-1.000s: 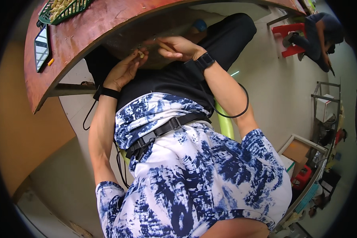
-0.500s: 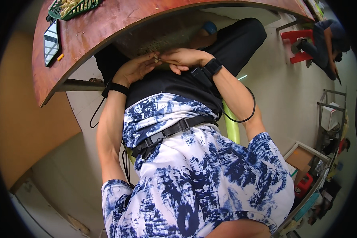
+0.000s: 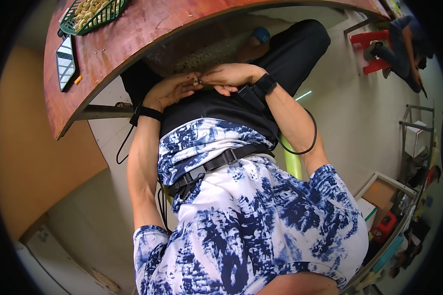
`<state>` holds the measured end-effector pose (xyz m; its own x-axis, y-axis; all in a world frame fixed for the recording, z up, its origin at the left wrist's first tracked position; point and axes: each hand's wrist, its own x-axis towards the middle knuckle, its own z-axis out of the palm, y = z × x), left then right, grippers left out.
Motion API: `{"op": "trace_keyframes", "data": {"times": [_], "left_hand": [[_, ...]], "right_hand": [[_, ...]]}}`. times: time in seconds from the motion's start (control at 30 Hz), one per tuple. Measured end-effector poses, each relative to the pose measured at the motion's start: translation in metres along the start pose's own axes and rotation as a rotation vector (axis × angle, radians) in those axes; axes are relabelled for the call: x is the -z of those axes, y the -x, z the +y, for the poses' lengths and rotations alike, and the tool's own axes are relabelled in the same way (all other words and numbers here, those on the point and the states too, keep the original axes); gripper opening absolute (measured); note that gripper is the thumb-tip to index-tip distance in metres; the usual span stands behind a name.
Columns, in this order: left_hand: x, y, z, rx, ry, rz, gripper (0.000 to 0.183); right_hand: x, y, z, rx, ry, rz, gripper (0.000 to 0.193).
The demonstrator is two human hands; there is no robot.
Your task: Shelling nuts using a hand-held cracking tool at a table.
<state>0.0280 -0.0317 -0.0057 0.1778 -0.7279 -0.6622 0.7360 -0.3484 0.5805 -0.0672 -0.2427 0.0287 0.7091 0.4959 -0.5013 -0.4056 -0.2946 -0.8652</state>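
My left hand (image 3: 174, 89) and my right hand (image 3: 229, 76) meet over my lap, just below the table edge. A small pale, brownish piece (image 3: 196, 80) sits between the fingertips, pinched by my left hand. The fingers of my right hand are bent and press in from the other side; whether they hold something of their own is hidden. On the table's left, a green plastic basket (image 3: 103, 18) holds many small, pale, curved pieces (image 3: 89, 12) that look like nuts.
A phone (image 3: 65, 64) and a small orange stub (image 3: 78, 79) lie on the reddish wooden table (image 3: 133, 37). Pale crumbs (image 3: 194, 61) litter the floor beneath. Black straps and a cable (image 3: 314, 130) are on my wrists. Another person (image 3: 403, 54) sits far right by a red stool (image 3: 374, 44).
The view has shifted a little, so the table and basket appear lower. My fingers have moved slightly around the small piece, and both hands stay together over my lap.
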Motion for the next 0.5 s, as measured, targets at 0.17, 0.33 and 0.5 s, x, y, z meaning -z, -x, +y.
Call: {"op": "trace_keyframes", "data": {"times": [0.17,0.33,0.5], "left_hand": [[0.002,-0.001,0.000,-0.001,-0.019,0.012,0.037],[0.001,-0.005,-0.002,-0.005,-0.003,0.008,0.035],[0.013,-0.004,-0.006,-0.048,0.083,0.026,0.038]], "right_hand": [[-0.001,0.002,0.001,0.043,0.030,0.010,0.045],[-0.003,0.005,0.008,0.167,0.168,0.062,0.035],[-0.017,0.002,-0.001,0.151,0.225,0.231,0.033]]}}
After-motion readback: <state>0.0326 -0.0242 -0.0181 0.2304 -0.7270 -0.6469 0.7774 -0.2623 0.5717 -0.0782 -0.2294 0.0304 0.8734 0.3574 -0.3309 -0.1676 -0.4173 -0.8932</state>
